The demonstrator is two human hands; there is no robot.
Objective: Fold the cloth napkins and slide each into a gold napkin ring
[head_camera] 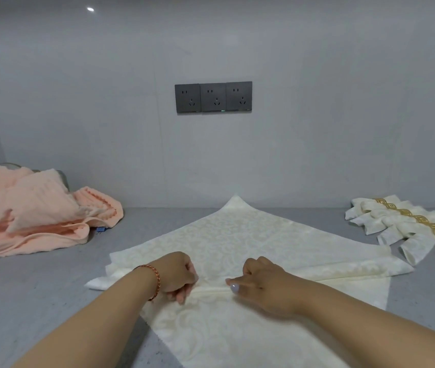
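**Napkin mid-fold, both hands on the crease**

Napkin: cream damask cloth napkin (227, 235) spread as a diamond on the grey countertop (38, 301), folded band running across its middle. Left hand (176, 274) and right hand (261, 282) sit on that band, fingers curled, pinching the raised fold between them. Braided orange bracelet (155, 282) on left wrist. Right, well apart: finished rolled napkins (386, 224) in gold patterned napkin rings (420, 219). Left: heap of peach towels (33, 211). Beyond, on the wall: three dark grey sockets (213, 97).
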